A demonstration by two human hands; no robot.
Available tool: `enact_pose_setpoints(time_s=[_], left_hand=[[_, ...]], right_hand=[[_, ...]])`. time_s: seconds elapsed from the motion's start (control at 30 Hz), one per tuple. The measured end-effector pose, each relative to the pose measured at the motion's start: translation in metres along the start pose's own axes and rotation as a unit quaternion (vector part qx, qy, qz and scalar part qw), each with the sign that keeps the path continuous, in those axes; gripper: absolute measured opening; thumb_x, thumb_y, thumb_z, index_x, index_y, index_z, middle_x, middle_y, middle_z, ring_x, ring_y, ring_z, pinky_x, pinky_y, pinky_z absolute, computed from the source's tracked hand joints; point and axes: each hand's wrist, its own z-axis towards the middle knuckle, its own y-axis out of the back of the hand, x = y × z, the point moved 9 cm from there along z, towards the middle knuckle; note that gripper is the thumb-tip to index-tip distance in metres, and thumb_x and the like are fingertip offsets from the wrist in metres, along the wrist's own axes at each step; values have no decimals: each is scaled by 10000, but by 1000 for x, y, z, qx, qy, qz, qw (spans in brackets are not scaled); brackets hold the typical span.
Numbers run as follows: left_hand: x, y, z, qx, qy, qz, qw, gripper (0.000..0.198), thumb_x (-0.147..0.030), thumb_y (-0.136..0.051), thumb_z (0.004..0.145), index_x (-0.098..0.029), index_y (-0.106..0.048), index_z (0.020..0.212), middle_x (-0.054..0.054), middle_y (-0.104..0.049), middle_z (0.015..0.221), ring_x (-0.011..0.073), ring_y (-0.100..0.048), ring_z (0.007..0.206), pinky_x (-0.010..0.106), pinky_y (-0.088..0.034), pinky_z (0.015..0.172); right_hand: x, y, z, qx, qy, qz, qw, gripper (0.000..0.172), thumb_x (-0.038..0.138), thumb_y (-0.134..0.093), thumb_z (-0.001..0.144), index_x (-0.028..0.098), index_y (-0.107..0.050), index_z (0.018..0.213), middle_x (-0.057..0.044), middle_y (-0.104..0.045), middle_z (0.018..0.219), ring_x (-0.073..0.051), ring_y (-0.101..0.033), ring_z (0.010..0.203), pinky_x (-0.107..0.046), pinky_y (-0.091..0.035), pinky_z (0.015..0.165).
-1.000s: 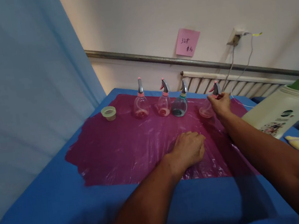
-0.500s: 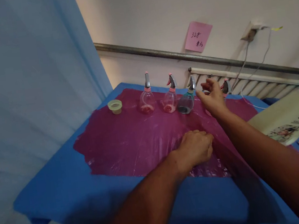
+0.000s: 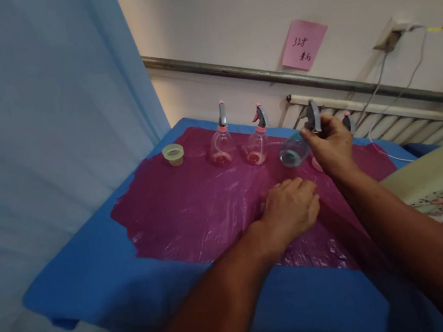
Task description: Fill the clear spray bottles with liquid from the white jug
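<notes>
My right hand (image 3: 332,144) grips a clear spray bottle (image 3: 294,149) with a teal collar near its grey trigger head. The bottle leans, its base pointing to the left. Just behind that hand, the grey and pink head of another spray bottle (image 3: 348,121) shows; most of it is hidden. My left hand (image 3: 292,204) rests low over the magenta plastic sheet (image 3: 185,202), its fingers curled closed; anything inside them is hidden. To the left, two upright spray bottles with pink collars, one farther left (image 3: 221,147) and one nearer (image 3: 256,145), hold a little reddish content.
A small pale green cup (image 3: 174,154) stands at the sheet's left. The sheet lies on a blue-covered table (image 3: 83,258). A blue curtain (image 3: 44,101) hangs at left; a cream container (image 3: 436,177) lies at right. A pipe (image 3: 213,69) and radiator (image 3: 326,97) line the wall.
My right hand, open beside the teal-collared spray bottle before, has closed on it and tilted it to the right. My left hand stays low over the sheet. The view has shifted slightly.
</notes>
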Motion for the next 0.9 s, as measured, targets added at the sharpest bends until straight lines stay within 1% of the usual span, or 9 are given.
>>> enact_pose_setpoints(time_s=[0.07,0.17,0.23,0.3,0.43,0.53,0.63,0.8,0.9], left_hand=[[7,16,0,-69,39,-40,996,277,-373,-687,1141,-215,-698,1369,125,-790,1310,338,-771,1248,515,-636,1122],[12,27,-1,-144,59,-99,983,667,-419,-830,1057,-251,-510,1617,142,-668,1602,359,-653,1519,550,-546,1299],[13,22,0,-143,62,-123,980,875,-432,-895,1002,-254,-402,1702,163,-579,1722,377,-574,1625,573,-489,1365],[15,11,0,-112,73,-136,982,939,-447,-935,961,-239,-396,1701,180,-580,1717,398,-583,1617,591,-505,1346],[14,-5,1,-54,85,-146,984,736,-428,-926,955,-244,-536,1552,149,-696,1541,391,-691,1456,587,-590,1219],[13,-4,1,-51,88,-147,984,586,-400,-905,952,-252,-604,1433,123,-734,1440,367,-731,1351,555,-622,1133],[14,-2,1,-62,101,-148,982,556,-380,-901,932,-237,-622,1391,117,-746,1389,353,-746,1289,539,-632,1087],[15,-1,-1,-61,106,-147,982,523,-324,-868,914,-241,-627,1370,114,-755,1371,347,-757,1284,538,-637,1104],[14,-1,-1,-51,112,-152,981,521,-308,-858,915,-252,-627,1380,106,-758,1386,341,-759,1295,534,-644,1111]], right_hand=[[18,22,-15,0,12,8,1000,455,448,-972,783,292,-771,1160,-31,-834,1103,-245,-791,997,-427,-671,931],[36,44,-45,17,3,9,1000,444,439,-1010,804,307,-794,1168,-19,-827,1071,-235,-790,954,-428,-685,912],[42,52,-67,26,-12,24,999,456,437,-1030,807,315,-804,1184,-15,-830,1061,-233,-793,951,-438,-692,927],[44,54,-87,30,-35,52,998,477,438,-1044,808,321,-810,1207,-22,-843,1086,-238,-802,985,-452,-695,970],[42,53,-114,35,-74,87,993,500,447,-1052,814,326,-810,1235,-38,-860,1139,-254,-815,1030,-486,-701,1019],[41,54,-120,41,-71,91,992,478,458,-1029,848,342,-796,1249,-38,-859,1140,-267,-821,1044,-506,-710,1018],[38,54,-122,43,-66,95,992,510,449,-1019,864,356,-775,1302,-37,-854,1197,-266,-821,1064,-512,-710,1029],[35,50,-123,55,-55,79,994,540,417,-998,890,365,-757,1371,-26,-836,1182,-261,-806,1046,-518,-695,1039],[30,51,-124,56,-52,64,995,629,401,-998,889,393,-736,1461,-26,-823,1230,-275,-801,1110,-541,-683,1086]])
